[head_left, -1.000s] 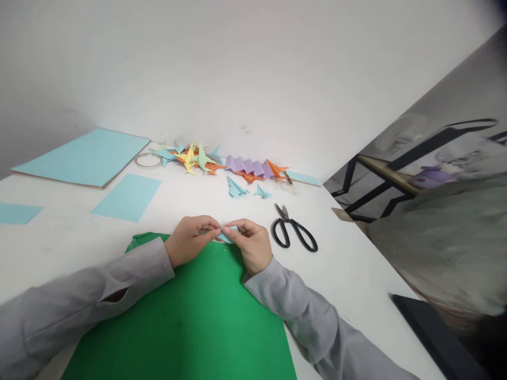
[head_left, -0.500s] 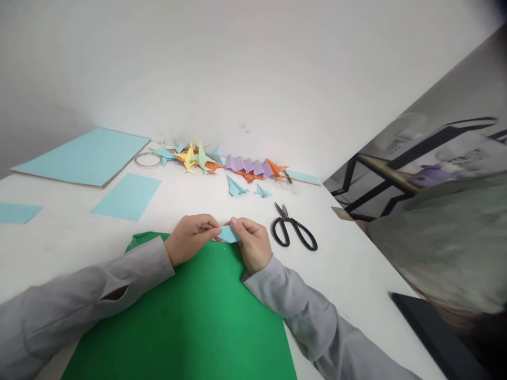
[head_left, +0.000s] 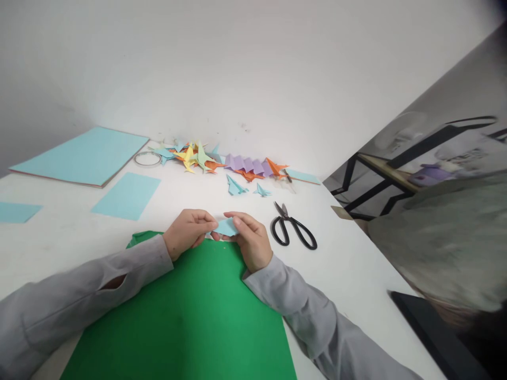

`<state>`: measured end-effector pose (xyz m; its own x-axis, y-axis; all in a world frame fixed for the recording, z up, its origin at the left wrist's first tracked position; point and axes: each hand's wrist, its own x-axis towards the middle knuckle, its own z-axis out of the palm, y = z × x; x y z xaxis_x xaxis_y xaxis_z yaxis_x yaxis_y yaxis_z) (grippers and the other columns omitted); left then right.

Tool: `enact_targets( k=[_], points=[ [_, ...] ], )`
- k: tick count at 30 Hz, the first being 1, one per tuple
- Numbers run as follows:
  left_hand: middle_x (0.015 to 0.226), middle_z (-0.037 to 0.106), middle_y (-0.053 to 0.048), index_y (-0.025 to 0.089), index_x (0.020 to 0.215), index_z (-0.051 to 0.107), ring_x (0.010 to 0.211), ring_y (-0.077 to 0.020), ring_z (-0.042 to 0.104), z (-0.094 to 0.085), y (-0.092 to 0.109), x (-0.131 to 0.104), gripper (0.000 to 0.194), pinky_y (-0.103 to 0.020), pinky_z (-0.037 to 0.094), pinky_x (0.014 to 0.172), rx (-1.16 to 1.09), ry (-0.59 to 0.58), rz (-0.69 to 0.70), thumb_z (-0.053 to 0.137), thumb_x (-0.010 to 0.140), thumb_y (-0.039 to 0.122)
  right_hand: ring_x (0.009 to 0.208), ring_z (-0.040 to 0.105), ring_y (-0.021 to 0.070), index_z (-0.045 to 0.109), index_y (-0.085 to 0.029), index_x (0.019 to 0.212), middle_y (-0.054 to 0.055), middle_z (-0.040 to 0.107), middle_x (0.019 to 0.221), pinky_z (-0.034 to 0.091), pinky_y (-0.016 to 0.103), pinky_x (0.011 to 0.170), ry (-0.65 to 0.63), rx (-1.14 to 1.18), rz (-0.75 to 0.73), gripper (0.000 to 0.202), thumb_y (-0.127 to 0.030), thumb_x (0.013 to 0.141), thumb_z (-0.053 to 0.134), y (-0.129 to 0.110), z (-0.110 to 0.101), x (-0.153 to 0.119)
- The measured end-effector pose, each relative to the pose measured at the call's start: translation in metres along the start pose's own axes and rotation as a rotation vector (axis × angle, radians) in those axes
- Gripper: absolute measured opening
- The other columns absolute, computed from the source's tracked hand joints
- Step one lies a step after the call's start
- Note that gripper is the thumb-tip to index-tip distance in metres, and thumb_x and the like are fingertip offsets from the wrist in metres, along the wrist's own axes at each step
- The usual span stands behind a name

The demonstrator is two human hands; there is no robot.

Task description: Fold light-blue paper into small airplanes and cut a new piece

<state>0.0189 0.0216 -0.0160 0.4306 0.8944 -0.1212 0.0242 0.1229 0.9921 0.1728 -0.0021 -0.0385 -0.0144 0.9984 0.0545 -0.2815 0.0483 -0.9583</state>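
A small folded piece of light blue paper (head_left: 226, 227) is held between both hands, above the far edge of a green sheet (head_left: 186, 311). My left hand (head_left: 190, 232) pinches its left end between thumb and fingers. At the other end, my right hand (head_left: 253, 240) grips the paper, thumb on top and fingers behind or beneath, partly hidden. Black-handled scissors (head_left: 291, 224) lie to the right of my right hand, blades slightly apart. Beyond the hands rest two small folded blue paper pieces (head_left: 236, 186).
Against the wall sit a heap of colourful folded paper figures (head_left: 194, 157) and a purple pleated paper strip (head_left: 249, 165). A stack of blue sheets (head_left: 83, 155), a roll of tape (head_left: 148, 159) and a blue rectangle (head_left: 127, 195) lie left. A dark flat object (head_left: 428, 327) is at the right edge.
The folded paper has tilted and shifted slightly left between the hands. My right fingers now extend behind it, and my left hand has moved a little left.
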Motion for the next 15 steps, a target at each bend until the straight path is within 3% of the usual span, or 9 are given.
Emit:
enact_targets(
  k=[4, 10, 15],
  points=[
    [0.054, 0.061, 0.000, 0.011, 0.066, 0.057, 0.028, -0.0015, 0.032, 0.0009, 0.0005, 0.0003, 0.017, -0.017, 0.018, 0.030, -0.014, 0.026, -0.005, 0.059, 0.068, 0.028, 0.053, 0.058, 0.0124, 0.062, -0.020, 0.093, -0.002, 0.061, 0.060, 0.047, 0.027, 0.055, -0.049, -0.063, -0.032, 0.027, -0.035, 0.070, 0.065, 0.0027, -0.0024, 0.0005],
    [0.053, 0.059, 0.000, 0.011, 0.064, 0.056, 0.027, -0.0002, 0.028, 0.0000, 0.0007, 0.0012, 0.019, -0.017, 0.015, 0.030, -0.086, -0.011, -0.036, 0.059, 0.069, 0.029, 0.052, 0.058, 0.0142, 0.064, -0.019, 0.087, 0.001, 0.062, 0.063, 0.046, 0.027, 0.052, -0.026, 0.049, -0.011, 0.029, -0.043, 0.076, 0.054, 0.0004, -0.0007, 0.0013],
    [0.030, 0.038, 0.007, 0.011, 0.058, 0.056, 0.025, -0.0016, 0.023, 0.0000, 0.0028, 0.0005, 0.025, -0.017, 0.013, 0.031, -0.061, -0.042, -0.065, 0.058, 0.072, 0.032, 0.051, 0.058, 0.0144, 0.063, -0.019, 0.086, -0.001, 0.058, 0.054, 0.046, 0.028, 0.054, -0.011, 0.038, 0.029, 0.022, -0.036, 0.073, 0.056, -0.0026, 0.0014, 0.0007]
  ],
)
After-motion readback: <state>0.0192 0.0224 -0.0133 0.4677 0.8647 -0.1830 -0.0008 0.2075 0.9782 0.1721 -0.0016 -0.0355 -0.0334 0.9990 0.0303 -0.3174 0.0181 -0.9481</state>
